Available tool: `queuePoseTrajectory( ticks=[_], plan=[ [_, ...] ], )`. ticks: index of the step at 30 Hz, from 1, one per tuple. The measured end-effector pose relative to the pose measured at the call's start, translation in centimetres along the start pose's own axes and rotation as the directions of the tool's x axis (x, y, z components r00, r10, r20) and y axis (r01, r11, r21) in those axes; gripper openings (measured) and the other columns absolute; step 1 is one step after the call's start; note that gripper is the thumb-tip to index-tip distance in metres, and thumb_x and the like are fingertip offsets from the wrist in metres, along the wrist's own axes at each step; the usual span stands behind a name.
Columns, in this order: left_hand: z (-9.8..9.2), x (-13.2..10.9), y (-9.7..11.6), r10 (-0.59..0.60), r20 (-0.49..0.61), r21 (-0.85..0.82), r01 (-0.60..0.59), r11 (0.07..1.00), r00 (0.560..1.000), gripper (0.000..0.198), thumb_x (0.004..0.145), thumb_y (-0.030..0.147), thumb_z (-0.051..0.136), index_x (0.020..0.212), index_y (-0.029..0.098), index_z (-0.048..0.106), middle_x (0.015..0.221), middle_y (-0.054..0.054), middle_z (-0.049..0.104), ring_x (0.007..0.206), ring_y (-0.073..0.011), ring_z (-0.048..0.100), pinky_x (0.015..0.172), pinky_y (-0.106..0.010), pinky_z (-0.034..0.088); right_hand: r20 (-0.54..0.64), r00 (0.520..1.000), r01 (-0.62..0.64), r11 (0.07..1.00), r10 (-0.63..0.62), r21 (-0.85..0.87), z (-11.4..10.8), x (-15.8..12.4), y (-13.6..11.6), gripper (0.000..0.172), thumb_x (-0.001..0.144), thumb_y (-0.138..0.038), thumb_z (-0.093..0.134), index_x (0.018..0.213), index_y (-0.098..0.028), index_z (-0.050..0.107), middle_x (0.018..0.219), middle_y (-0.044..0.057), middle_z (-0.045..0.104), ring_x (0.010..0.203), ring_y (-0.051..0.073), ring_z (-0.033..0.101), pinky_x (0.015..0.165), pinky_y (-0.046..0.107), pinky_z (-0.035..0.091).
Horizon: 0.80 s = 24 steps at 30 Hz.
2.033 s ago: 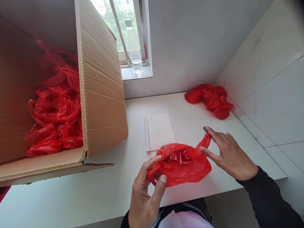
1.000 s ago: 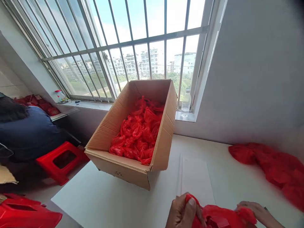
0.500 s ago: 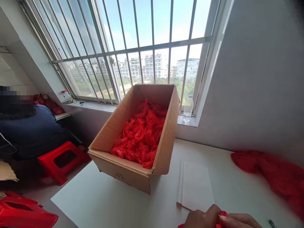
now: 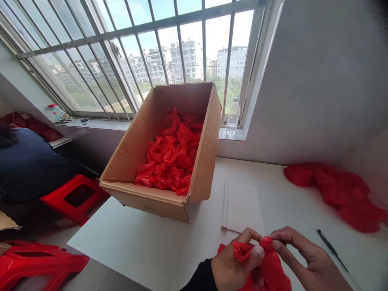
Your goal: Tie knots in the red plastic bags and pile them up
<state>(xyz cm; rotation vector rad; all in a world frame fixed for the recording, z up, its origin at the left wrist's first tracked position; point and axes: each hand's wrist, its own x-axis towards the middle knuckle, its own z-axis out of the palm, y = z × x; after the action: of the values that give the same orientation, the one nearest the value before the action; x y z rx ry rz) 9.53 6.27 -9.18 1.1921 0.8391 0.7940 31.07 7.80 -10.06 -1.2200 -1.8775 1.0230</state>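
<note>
My left hand [image 4: 238, 260] is closed around the gathered neck of a red plastic bag [image 4: 274, 268], and a loop of it pokes out above the fingers. Thumb and forefinger of my right hand [image 4: 306, 254] pinch the bag's top edge beside it. The lower part of the bag hangs below both hands, partly cut off by the picture's bottom edge. Ahead and to the left, a tilted cardboard box [image 4: 203, 161] holds many bunched red plastic bags [image 4: 169, 155].
A white table [image 4: 127, 238] carries the box, a flat white packet [image 4: 244, 206], a black pen [image 4: 332, 246] and a red mesh-like heap [image 4: 333, 190]. A clear bottle [image 4: 233, 117] stands on the sill. Red stools [image 4: 75, 196] and a seated person [image 4: 30, 161] are at left.
The view has tilted down and shifted, so both hands and the red bag show more fully. Both hands remain on the bag; the box's contents look the same.
</note>
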Motion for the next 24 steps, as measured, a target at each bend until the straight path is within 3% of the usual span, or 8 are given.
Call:
queuePoseTrajectory(
  ticks=[3, 6, 9, 14, 16, 19, 21, 24],
  plan=[
    [-0.5, 0.5, 0.1, -0.055, 0.002, -0.106, 0.055, 0.993, 0.998, 0.046, 0.096, 0.060, 0.043, 0.121, 0.021, 0.048, 0.063, 0.003, 0.060, 0.049, -0.0113, 0.052, 0.057, -0.024, 0.044, -0.091, 0.994, -0.065, 0.997, 0.068, 0.034, -0.4, -0.3, -1.6, 0.016, 0.097, -0.042, 0.056, 0.096, -0.028, 0.065, 0.091, 0.000, 0.067, 0.087, 0.017, 0.064, 0.077, 0.024, 0.052],
    [-1.5, 1.2, -0.2, -0.070, 0.009, -0.130, 0.071, 0.989, 0.997, 0.043, 0.097, 0.055, 0.043, 0.115, 0.019, 0.058, 0.080, -0.004, 0.066, 0.065, -0.0151, 0.062, 0.068, -0.029, 0.050, -0.039, 0.999, -0.014, 0.996, 0.017, 0.087, -0.2, -0.5, -3.0, 0.014, 0.098, -0.037, 0.055, 0.096, -0.027, 0.065, 0.089, 0.000, 0.066, 0.083, 0.016, 0.062, 0.077, 0.027, 0.050],
    [-2.0, 1.2, 0.0, -0.037, 0.031, -0.054, 0.039, 0.998, 0.999, 0.035, 0.092, 0.048, 0.057, 0.095, 0.015, 0.068, 0.085, -0.007, 0.066, 0.078, -0.0180, 0.064, 0.077, -0.032, 0.051, 0.073, 0.991, 0.101, 0.987, -0.111, 0.126, 0.2, -0.5, -3.5, 0.013, 0.097, -0.034, 0.056, 0.096, -0.028, 0.067, 0.092, 0.001, 0.065, 0.086, 0.017, 0.063, 0.080, 0.029, 0.050],
    [-1.4, 0.9, 0.9, 0.064, 0.013, 0.193, -0.066, 0.979, 0.998, 0.018, 0.083, 0.033, 0.068, 0.081, 0.016, 0.064, 0.080, -0.004, 0.063, 0.070, -0.0143, 0.059, 0.065, -0.026, 0.050, 0.064, 0.987, 0.140, 0.985, -0.146, 0.097, 1.1, 0.6, -1.9, 0.030, 0.099, -0.041, 0.048, 0.123, -0.026, 0.059, 0.126, 0.008, 0.060, 0.119, 0.023, 0.056, 0.102, 0.039, 0.044],
    [-0.9, 0.9, 0.6, 0.140, -0.057, 0.330, -0.113, 0.937, 0.989, 0.009, 0.080, 0.023, 0.067, 0.085, 0.017, 0.062, 0.081, -0.003, 0.064, 0.068, -0.0136, 0.058, 0.062, -0.025, 0.049, 0.130, 0.991, 0.011, 0.989, -0.031, 0.147, 1.5, 1.1, -1.0, 0.034, 0.103, -0.044, 0.039, 0.123, -0.025, 0.058, 0.105, 0.006, 0.067, 0.096, 0.020, 0.063, 0.086, 0.034, 0.051],
    [-0.5, 1.0, -1.2, 0.297, -0.169, 0.558, -0.157, 0.815, 0.940, 0.021, 0.080, 0.009, 0.057, 0.095, 0.020, 0.066, 0.090, -0.005, 0.066, 0.076, -0.0166, 0.060, 0.065, -0.026, 0.049, 0.195, 0.973, -0.159, 0.969, 0.122, 0.186, 2.1, 1.6, 0.1, 0.040, 0.105, -0.045, 0.030, 0.120, -0.023, 0.060, 0.069, -0.003, 0.057, 0.060, 0.014, 0.051, 0.059, 0.028, 0.043],
    [-0.5, 1.1, -2.8, 0.397, -0.214, 0.672, -0.160, 0.723, 0.893, 0.030, 0.084, 0.006, 0.050, 0.102, 0.021, 0.068, 0.099, -0.008, 0.066, 0.081, -0.0180, 0.063, 0.065, -0.027, 0.049, 0.228, 0.968, -0.151, 0.971, 0.106, 0.187, 2.5, 1.9, 0.7, 0.037, 0.104, -0.042, 0.035, 0.126, -0.022, 0.058, 0.065, -0.005, 0.053, 0.058, 0.013, 0.046, 0.059, 0.028, 0.040],
    [-0.7, 1.1, -4.2, 0.487, -0.202, 0.767, -0.172, 0.618, 0.850, 0.035, 0.092, 0.009, 0.046, 0.117, 0.023, 0.067, 0.109, -0.010, 0.065, 0.084, -0.0176, 0.068, 0.066, -0.027, 0.054, 0.288, 0.957, -0.116, 0.964, 0.044, 0.238, 3.0, 2.2, 1.2, 0.034, 0.102, -0.040, 0.042, 0.125, -0.020, 0.058, 0.072, -0.003, 0.060, 0.062, 0.013, 0.051, 0.061, 0.028, 0.044]
  ],
)
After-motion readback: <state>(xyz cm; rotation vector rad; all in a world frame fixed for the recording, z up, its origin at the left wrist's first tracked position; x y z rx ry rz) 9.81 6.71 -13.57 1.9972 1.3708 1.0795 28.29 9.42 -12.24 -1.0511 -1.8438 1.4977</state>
